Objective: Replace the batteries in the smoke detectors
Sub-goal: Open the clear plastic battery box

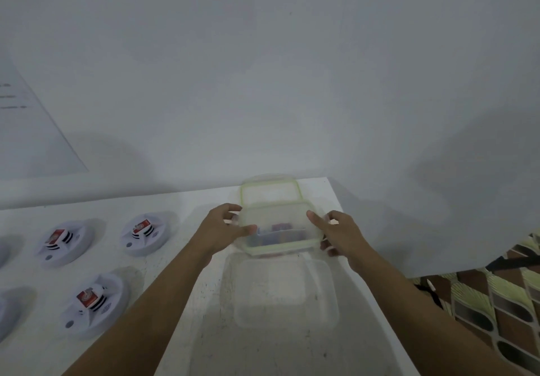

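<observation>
A clear plastic box with a green-rimmed lid point(277, 220) sits near the table's far right corner, and dark and reddish batteries point(277, 231) show blurred through it. My left hand point(222, 228) grips its left side, thumb on top and fingers curled round the edge. My right hand point(339, 233) holds the right side, with the index finger lying on the lid and the other fingers curled at the edge. Three white round smoke detectors point(65, 242) point(146, 233) point(93, 302) lie on the left, each with a red battery showing in its back.
A second green-rimmed lid point(270, 193) lies just behind the box. An empty clear container point(283, 291) stands in front of it. The white table point(181, 302) ends at a right edge over a patterned floor point(496, 302). More detectors are cut off at the left border point(3, 311).
</observation>
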